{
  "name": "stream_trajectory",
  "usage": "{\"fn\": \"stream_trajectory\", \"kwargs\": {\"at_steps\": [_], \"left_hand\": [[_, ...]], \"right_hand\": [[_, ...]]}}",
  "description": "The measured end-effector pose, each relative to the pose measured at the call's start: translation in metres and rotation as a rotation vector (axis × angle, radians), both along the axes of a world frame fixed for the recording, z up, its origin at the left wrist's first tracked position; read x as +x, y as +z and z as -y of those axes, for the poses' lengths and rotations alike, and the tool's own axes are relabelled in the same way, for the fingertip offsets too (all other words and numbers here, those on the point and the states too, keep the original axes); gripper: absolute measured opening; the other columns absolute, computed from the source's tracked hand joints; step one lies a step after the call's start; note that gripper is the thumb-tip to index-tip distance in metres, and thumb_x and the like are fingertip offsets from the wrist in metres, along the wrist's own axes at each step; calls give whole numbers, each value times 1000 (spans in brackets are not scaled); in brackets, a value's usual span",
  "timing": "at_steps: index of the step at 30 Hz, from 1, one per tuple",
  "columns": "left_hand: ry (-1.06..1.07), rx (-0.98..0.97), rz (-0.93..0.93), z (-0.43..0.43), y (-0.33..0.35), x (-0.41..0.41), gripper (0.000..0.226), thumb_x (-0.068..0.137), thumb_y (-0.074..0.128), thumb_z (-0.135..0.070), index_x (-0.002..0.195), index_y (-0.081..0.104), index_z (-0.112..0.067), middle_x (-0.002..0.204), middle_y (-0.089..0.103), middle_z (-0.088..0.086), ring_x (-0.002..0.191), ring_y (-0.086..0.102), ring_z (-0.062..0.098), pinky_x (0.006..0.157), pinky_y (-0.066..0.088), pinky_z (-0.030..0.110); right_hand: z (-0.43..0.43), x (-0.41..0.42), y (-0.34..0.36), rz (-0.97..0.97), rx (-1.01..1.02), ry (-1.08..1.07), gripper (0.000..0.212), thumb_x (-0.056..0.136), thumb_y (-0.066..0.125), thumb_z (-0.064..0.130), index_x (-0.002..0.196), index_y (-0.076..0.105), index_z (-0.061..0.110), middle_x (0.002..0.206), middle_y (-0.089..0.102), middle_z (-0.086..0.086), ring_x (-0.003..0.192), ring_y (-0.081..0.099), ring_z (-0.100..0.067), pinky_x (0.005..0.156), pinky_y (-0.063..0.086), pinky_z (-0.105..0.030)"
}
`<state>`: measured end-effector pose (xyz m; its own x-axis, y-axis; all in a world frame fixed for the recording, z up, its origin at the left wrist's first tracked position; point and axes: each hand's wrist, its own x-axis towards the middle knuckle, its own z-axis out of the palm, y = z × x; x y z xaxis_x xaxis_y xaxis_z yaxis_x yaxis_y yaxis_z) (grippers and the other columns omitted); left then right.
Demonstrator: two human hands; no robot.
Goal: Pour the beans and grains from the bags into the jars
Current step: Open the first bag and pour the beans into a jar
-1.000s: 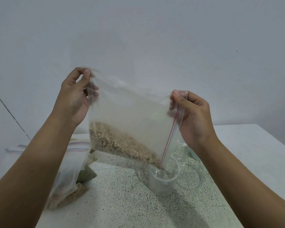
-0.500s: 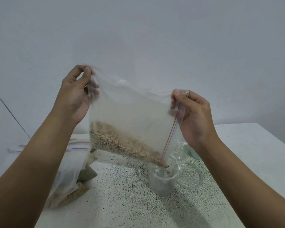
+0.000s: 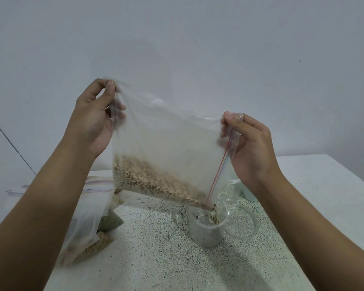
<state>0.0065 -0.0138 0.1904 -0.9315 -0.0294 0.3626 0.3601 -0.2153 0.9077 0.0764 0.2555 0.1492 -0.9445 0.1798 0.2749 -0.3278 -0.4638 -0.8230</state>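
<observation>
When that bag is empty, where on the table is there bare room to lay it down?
Bare table shows in front of the jar, between the forearms, and at the far right beyond the right hand. The left is crowded with full bags; beside and behind the jar are a lid and more jars.

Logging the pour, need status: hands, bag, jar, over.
Left hand pinches raised corner of zip bag; right hand pinches mouth edge. Beans dropping from low corner into clear jar. Clear lid beside jar, nothing blocking.
</observation>
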Motion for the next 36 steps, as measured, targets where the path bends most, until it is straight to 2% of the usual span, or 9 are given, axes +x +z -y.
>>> {"fn": "stream_trajectory", "kwargs": {"at_steps": [36], "left_hand": [[13,15,21,0,2,5,31,104,56,-27,75,66,-29,66,55,-4,63,56,8,60,44,22]], "right_hand": [[0,-2,5,42,-18,2,10,88,66,7,79,61,9,72,61,1,62,54,-11,62,40,-25]]}}
